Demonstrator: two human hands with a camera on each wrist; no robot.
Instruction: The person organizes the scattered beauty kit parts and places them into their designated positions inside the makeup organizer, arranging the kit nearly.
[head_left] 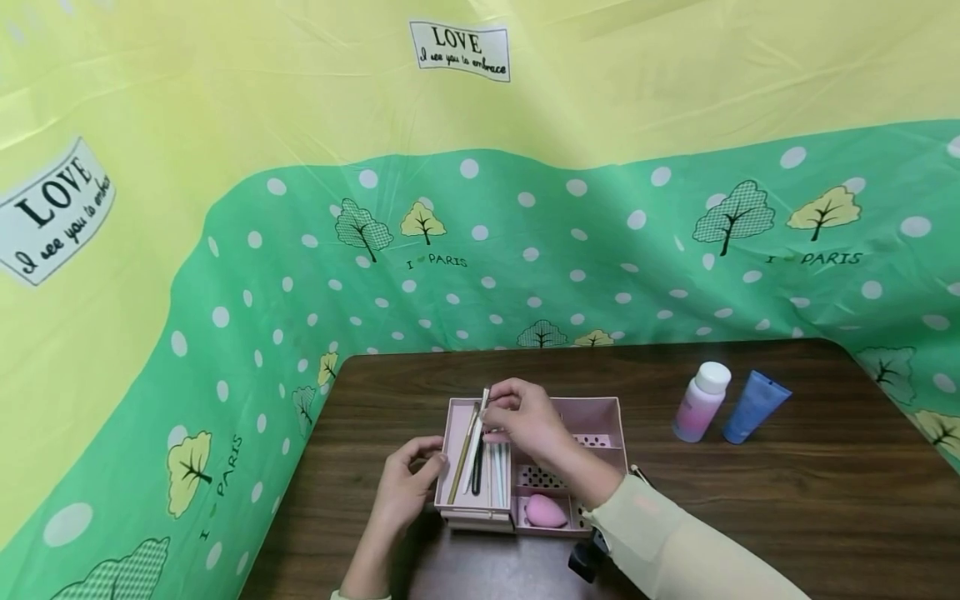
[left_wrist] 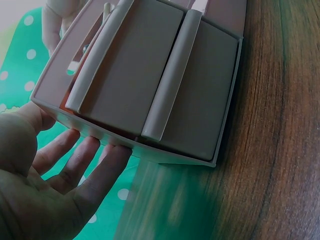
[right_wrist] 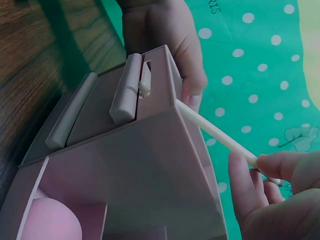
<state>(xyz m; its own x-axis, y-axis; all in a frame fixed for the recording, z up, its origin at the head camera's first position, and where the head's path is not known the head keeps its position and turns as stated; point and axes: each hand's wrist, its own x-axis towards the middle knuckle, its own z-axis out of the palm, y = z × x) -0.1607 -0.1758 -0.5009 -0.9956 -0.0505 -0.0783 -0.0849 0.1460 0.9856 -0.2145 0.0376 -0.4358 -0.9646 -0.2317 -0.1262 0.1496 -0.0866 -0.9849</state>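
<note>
My right hand [head_left: 525, 417] pinches a slim cream-white stick [right_wrist: 215, 131] between thumb and fingers, above the upper left tray of a pink storage box [head_left: 567, 410]. Its kind is unclear, though one end looks dark in the right wrist view. Several slim brushes and sticks lie in that tray, among them a gold-brown one [head_left: 462, 457] and a black one [head_left: 477, 468]. My left hand [head_left: 405, 483] touches the box's left side; in the left wrist view its fingers reach out against the wall below two grey-looking drawers [left_wrist: 135, 60].
A pink makeup sponge [head_left: 545, 511] sits in the box's front right compartment. To the right stand a white-capped pink bottle [head_left: 701, 402] and a blue tube [head_left: 754, 408]. A patterned green and yellow cloth [head_left: 525, 250] hangs behind the wooden table [head_left: 810, 500].
</note>
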